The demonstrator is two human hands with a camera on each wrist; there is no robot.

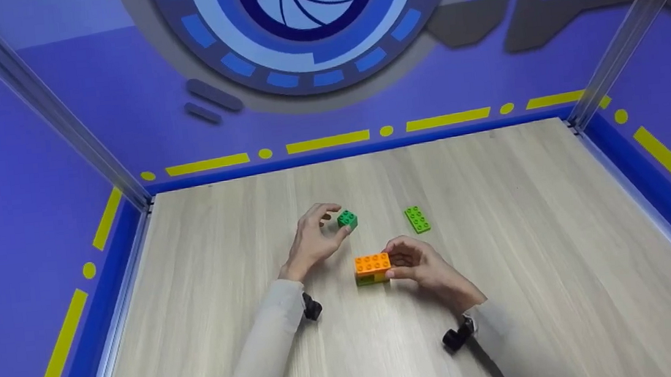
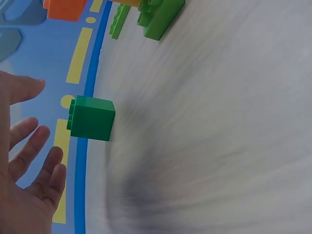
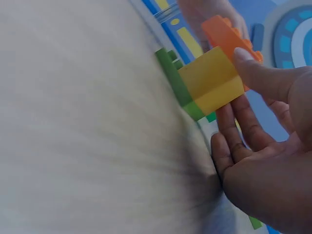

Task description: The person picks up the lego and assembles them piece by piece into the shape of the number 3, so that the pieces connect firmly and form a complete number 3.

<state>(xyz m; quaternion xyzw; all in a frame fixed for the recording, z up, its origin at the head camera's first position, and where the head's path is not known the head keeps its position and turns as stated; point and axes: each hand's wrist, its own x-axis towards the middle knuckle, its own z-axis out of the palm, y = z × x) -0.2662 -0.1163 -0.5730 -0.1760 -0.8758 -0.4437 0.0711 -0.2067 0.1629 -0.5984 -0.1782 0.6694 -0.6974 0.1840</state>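
Brick stack [image 3: 210, 80], pinched by the right grip [image 1: 430, 267], shows broad yellow only from right wrist; left grip [image 1: 313, 238] spread.

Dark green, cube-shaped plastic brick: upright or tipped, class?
Upright: the brick shows studs facing up in the head view and away from the pale wooden tabletop in the left wrist view.

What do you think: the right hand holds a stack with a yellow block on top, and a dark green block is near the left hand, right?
The top isn't yellow: the head view shows an orange block on top of the stack the right hand holds. The dark green block is near the left hand.
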